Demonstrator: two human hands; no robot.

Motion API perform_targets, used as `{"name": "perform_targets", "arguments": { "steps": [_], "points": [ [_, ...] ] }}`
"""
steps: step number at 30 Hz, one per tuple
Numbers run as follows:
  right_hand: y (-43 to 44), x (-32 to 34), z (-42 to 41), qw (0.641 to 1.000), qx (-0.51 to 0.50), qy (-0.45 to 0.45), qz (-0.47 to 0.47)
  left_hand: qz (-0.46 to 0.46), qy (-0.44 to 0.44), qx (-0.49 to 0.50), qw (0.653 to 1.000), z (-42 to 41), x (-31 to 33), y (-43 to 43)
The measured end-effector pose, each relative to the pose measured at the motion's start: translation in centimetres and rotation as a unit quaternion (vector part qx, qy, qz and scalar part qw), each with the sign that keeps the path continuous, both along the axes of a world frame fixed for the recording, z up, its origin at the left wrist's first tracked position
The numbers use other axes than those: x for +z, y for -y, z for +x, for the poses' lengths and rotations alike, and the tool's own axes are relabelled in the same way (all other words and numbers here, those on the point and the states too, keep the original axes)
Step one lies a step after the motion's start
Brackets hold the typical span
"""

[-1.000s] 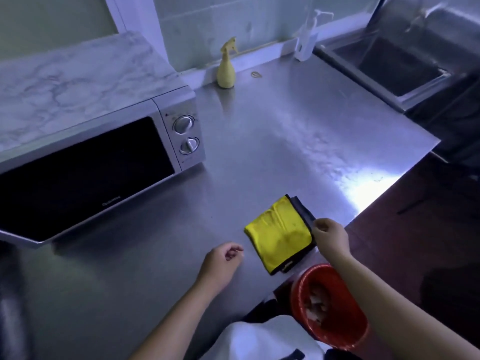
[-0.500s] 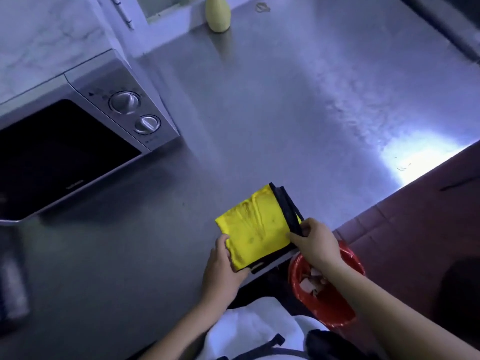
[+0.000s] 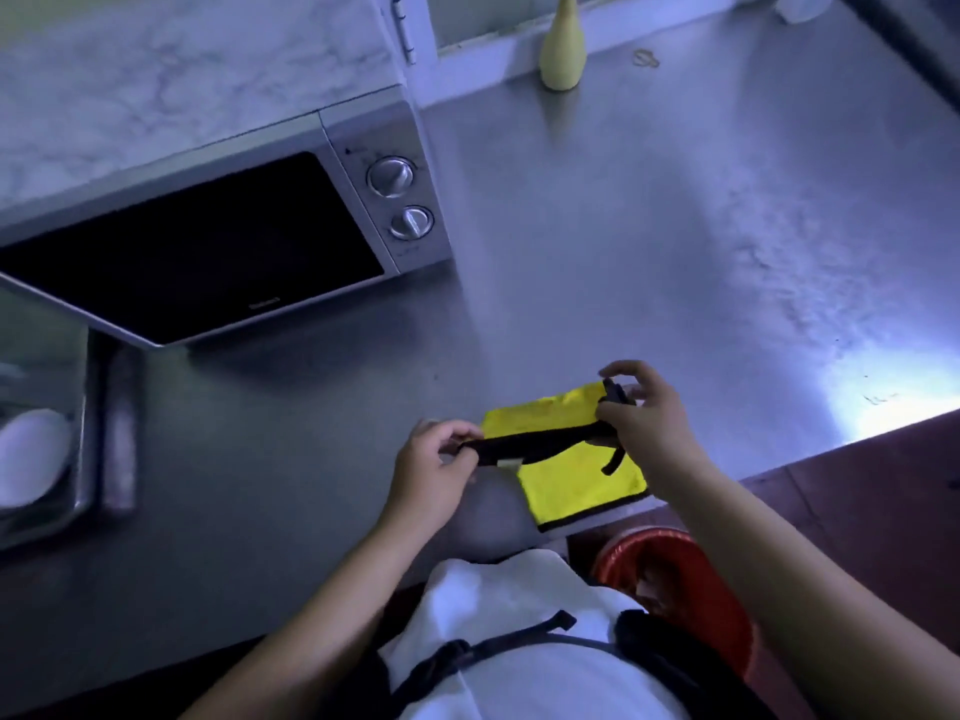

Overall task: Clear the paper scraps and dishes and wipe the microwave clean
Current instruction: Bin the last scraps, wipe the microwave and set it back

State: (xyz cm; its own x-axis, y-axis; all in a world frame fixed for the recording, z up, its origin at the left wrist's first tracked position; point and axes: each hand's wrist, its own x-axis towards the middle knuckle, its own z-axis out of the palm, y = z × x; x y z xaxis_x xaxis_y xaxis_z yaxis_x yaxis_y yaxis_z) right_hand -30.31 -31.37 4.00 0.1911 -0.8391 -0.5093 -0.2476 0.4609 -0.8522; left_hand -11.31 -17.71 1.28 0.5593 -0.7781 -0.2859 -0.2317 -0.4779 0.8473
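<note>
A yellow cloth (image 3: 576,475) with a dark backing lies near the front edge of the steel counter (image 3: 649,241), partly unfolded. My left hand (image 3: 434,472) pinches its dark edge at the left. My right hand (image 3: 649,415) pinches the same dark edge at the right, lifting it above the yellow face. The silver microwave (image 3: 384,194) stands at the back left with its dark door shut and two knobs at its right.
A red bin (image 3: 691,589) with paper scraps stands on the floor below the counter edge. A yellow spray bottle (image 3: 563,54) stands at the back. At far left a steel tray (image 3: 72,491) holds a white dish (image 3: 31,454).
Both hands took hold of the cloth and pulled its dark edge up and apart, opening the fold. My view tilted down and closer to the counter.
</note>
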Motion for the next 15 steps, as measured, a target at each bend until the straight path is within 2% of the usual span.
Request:
{"name": "perform_targets", "arguments": {
  "steps": [2, 6, 10, 15],
  "points": [
    [-0.4, 2.1, 1.8, 0.999, 0.008, 0.015, -0.041, -0.037, 0.01, 0.014, 0.999, 1.9, 1.4, -0.4],
    [-2.0, 5.4, 6.1, 0.982, 0.102, -0.017, -0.161, -0.076, 0.011, 0.094, 0.993, 5.1, 3.4, -2.6],
    [-3.9, 8.0, 10.8, 0.968, 0.193, -0.004, -0.16, -0.089, 0.066, 0.157, 0.981, 7.8, 5.6, -5.8],
    [-7.2, 9.4, 15.1, 0.941, 0.296, -0.034, -0.161, -0.143, 0.038, 0.231, 0.962, 12.1, 8.9, -10.2]
  ]
}}
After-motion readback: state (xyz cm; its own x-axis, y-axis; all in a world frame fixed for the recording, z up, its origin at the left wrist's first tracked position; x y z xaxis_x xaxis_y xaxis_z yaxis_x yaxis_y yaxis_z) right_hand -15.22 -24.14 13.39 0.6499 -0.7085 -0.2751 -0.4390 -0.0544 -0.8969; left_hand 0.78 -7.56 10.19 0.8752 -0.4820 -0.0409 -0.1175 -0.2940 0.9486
